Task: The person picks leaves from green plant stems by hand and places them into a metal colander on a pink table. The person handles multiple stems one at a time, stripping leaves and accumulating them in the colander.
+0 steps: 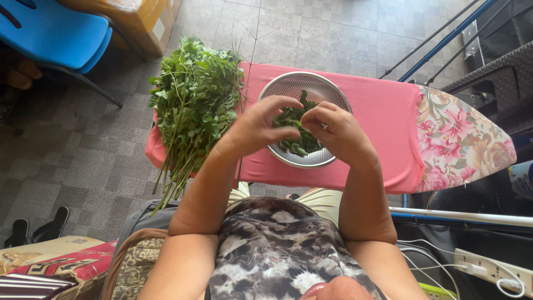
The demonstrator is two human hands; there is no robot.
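At the centre of the frame we see an ironing board (383, 111), draped in pink cloth, its floral cover exposed at the right. On it we find a bunch of leafy green stems (191, 105) at left and, just beside it, a perforated steel colander (288, 86) holding plucked leaves.

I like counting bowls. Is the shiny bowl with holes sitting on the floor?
No, the metal colander sits on the pink-covered ironing board, beside the bunch of greens.

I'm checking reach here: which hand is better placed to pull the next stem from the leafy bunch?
Probably the left hand: the bunch of leafy stems lies just beside it, while the right hand is farther away.
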